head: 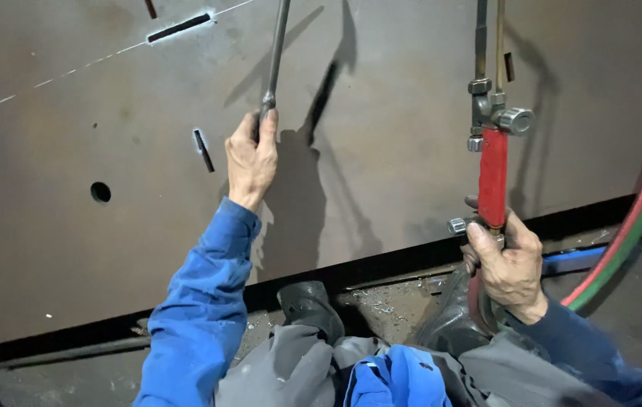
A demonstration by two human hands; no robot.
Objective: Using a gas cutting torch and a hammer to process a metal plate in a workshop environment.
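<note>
My left hand (251, 154) is closed around a thin grey metal rod (275, 56) that runs up across the rusty brown steel plate (381, 151). My right hand (508, 264) grips the base of a red-handled cutting torch (493, 151), its red and green hoses (637, 218) trailing off to the right.

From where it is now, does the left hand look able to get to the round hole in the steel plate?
Probably yes. The left hand grips a metal rod, but bare plate lies between it and the round hole, with nothing in the way.
</note>
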